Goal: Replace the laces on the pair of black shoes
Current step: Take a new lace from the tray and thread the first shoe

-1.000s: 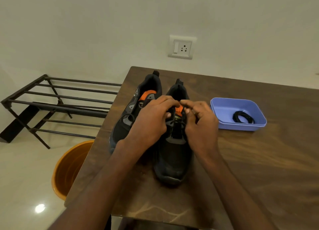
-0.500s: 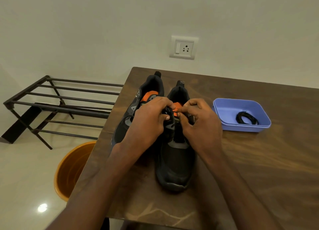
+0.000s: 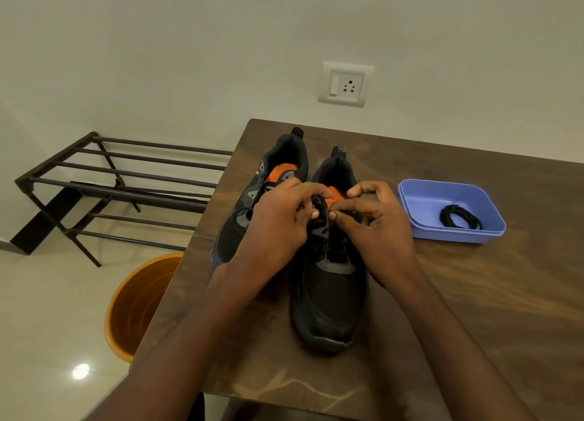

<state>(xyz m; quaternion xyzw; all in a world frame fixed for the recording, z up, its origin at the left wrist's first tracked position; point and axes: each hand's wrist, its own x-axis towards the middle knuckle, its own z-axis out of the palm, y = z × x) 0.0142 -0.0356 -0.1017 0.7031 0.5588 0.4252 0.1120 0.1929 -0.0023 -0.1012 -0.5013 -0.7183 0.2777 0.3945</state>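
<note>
Both hands are seen drawn closer together than a second ago, the fingertips now meeting over the lace at the tongue of the nearer shoe. On the dark wooden table (image 3: 474,294) the right-hand black mesh trainer with the orange insole (image 3: 328,294) is being worked on: the left hand (image 3: 275,231) is closed in a pinch on a strand of the black lace (image 3: 322,213), and the right hand (image 3: 376,228) is pinched shut on the same lace just beside it. Judged from this, the lace is being loosened or fed at the top eyelets; which of the two cannot be told. The left-hand black trainer (image 3: 278,164) lies touching the first, partly hidden by the left hand. Farther right, well apart, a coiled black spare lace (image 3: 459,217) is held in the shallow lilac plastic tray (image 3: 420,199). Off the table's left edge, an orange plastic bucket (image 3: 136,307) is seen on the floor; its contents cannot be made out.
</note>
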